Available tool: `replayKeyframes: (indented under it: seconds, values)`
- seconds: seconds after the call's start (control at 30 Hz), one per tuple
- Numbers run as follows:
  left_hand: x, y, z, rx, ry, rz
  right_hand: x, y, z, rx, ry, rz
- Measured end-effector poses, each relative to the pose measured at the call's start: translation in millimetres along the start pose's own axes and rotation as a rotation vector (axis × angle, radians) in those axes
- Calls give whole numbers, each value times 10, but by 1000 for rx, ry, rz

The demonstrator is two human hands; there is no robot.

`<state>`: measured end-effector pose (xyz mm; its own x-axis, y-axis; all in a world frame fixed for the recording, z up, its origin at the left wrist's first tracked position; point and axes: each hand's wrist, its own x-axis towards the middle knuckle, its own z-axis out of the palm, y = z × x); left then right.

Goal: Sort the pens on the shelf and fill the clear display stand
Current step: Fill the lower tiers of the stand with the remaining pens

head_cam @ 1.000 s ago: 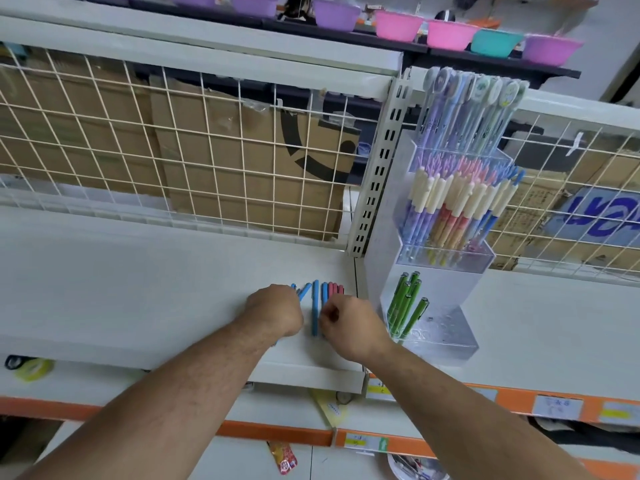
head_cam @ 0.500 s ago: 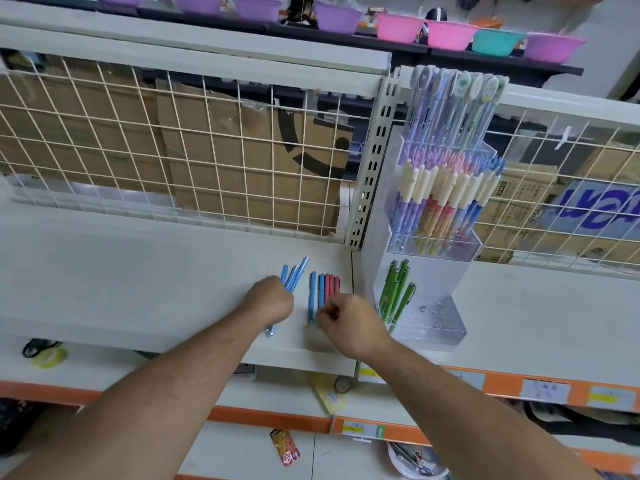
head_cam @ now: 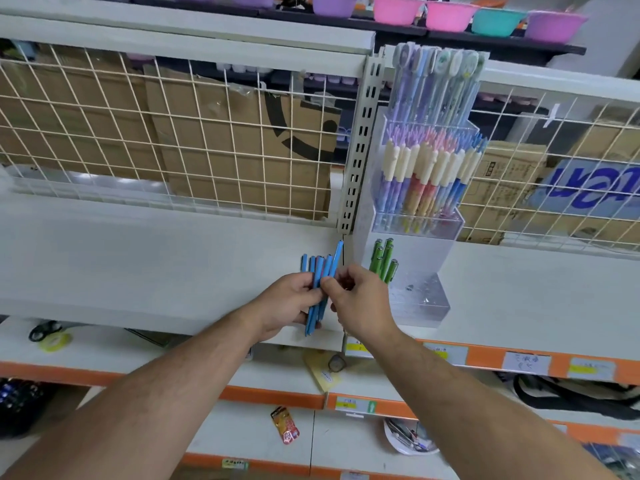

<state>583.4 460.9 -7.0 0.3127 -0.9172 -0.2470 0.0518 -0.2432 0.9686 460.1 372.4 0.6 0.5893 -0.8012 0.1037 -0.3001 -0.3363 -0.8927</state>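
Several blue pens (head_cam: 320,282) stood fanned above the front edge of the shelf (head_cam: 173,258), the fingers of the left hand (head_cam: 284,303) curled round their middles and the right hand (head_cam: 360,299) pinching the bundle with thumb and forefinger. Light, stiff and smooth, they would likely slip past one another, so a firm mid-barrel hold seemed best for the clear display stand (head_cam: 419,258) just to the right.

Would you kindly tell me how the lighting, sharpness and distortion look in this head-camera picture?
Head view: flat, even light with hardly any shadow; wide-angle bending bows the shelf; faint glare on the clear display stand; blue pens in the left hand are sharp, the lower left corner smeared.
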Motion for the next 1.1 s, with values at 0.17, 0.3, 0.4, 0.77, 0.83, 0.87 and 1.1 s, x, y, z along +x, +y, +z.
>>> replayKeyframes:
  seconds: [0.17,0.3,0.4,0.77,0.83,0.87,1.1]
  values:
    - [29,-22,197,-134,54,-2,-128,54,-206,-2,7,-12]
    - [142,-28,393,-131,195,23,-208,105,-421,-28,13,-28]
    - [234,-15,542,-169,272,55,-222,190,-577,-50,30,-7]
    - [459,-150,789,-198,420,74,-154,476,-1163,-27,56,50]
    - [459,-153,773,-209,420,67,-75,476,-1224,-11,70,55]
    - [457,-151,770,-211,422,63,-29,461,-1248,13,77,61]
    - [445,-149,793,-155,444,63,321,331,-1222,83,32,44]
